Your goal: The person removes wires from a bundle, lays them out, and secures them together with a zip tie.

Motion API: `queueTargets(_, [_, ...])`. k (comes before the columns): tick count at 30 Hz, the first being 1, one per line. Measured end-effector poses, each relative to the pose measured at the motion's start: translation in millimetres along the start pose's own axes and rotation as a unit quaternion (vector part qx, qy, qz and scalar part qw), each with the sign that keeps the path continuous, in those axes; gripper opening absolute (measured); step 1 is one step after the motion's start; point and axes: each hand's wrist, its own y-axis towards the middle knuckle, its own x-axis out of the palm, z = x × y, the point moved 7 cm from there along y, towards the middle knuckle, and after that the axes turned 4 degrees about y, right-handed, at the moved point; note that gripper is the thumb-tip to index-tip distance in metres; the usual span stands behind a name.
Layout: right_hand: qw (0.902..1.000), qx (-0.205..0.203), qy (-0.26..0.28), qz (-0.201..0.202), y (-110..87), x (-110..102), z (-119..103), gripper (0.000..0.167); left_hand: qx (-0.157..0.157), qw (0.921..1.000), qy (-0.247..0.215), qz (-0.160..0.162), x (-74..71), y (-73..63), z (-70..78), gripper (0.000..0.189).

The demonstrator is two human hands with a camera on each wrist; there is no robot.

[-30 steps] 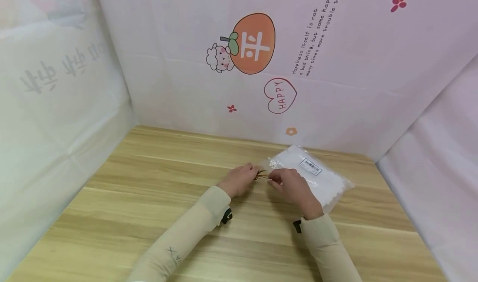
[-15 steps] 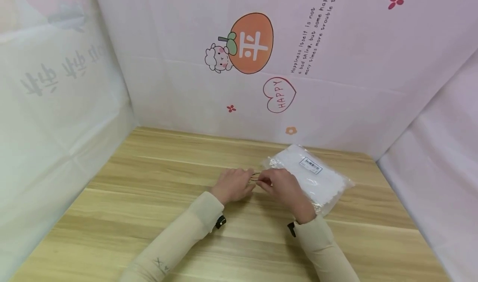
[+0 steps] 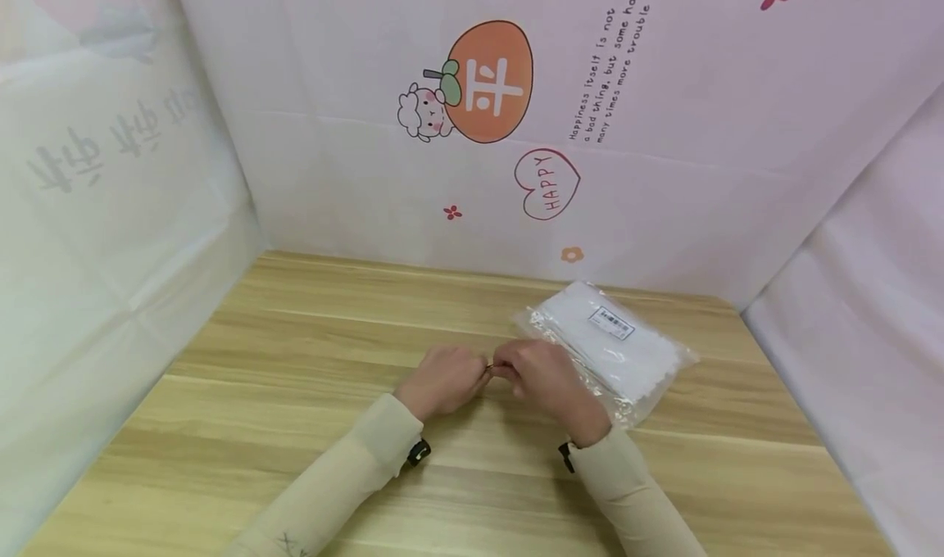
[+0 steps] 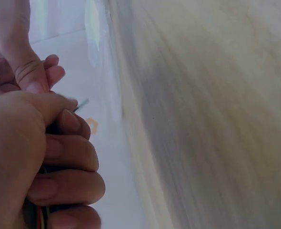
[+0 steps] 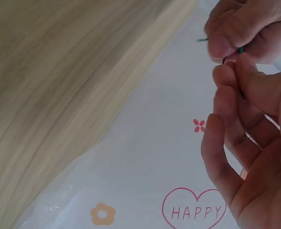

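In the head view my left hand (image 3: 442,379) and right hand (image 3: 542,381) meet fingertip to fingertip over the table. Curled round a bundle of thin coloured strands (image 4: 42,218), the left fist leaves red, yellow and black lengths showing at its lower end. One dark strand tip (image 4: 82,105) sticks out past the left thumb. My right thumb and index finger pinch a dark strand (image 5: 224,61) right beside the left thumb, while the other right fingers are loosely bent. Most of the bundle is hidden inside the left fist, and I cannot tell exactly what the strands are.
Behind and right of my right hand lies a clear plastic bag (image 3: 623,348) with white contents and a barcode label (image 3: 611,323). The wood-grain table (image 3: 310,360) ends at a printed white cloth (image 3: 354,188) at the back, and cloth hangs on both sides.
Both hands have come nearer the body and left, the left hand more so. The gap between them has narrowed, so the strands that spread between them earlier are mostly covered now.
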Motion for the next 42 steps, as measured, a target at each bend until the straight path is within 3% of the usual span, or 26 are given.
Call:
queueTargets(8, [0.9993,-0.024,-0.017,-0.025,0.2,0.5,2.2,0.026,0.021,0.9997,-0.007,-0.005,-2.5,-10.9,-5.2,0.041])
queueTargets(15, [0.9991,0.003,-0.014,-0.041,-6.6,-12.8,26.8,0.026,-0.009,0.9987,-0.043,-0.028,1.4,-25.7,-32.5,0.038])
queueTargets(22, [0.9978,-0.031,0.009,-0.059,-7.5,-10.9,28.6,0.023,0.000,0.9971,-0.068,-0.036,4.1,-37.3,-50.1,0.034])
queueTargets(28, [0.9977,-0.004,0.008,-0.068,-10.1,-11.1,39.5,0.025,-0.014,0.9960,-0.080,-0.037,-1.7,-49.6,-68.6,0.034])
queueTargets(32, [0.9973,0.008,0.023,-0.069,-15.6,-11.8,53.5,0.024,-0.001,0.9962,-0.082,-0.030,-3.9,-54.9,-75.8,0.030])
queueTargets(42, [0.9983,0.029,0.027,-0.043,-26.9,-24.6,79.0,0.028,-0.007,0.9956,-0.089,-0.029,-11.8,-63.4,-98.3,0.036])
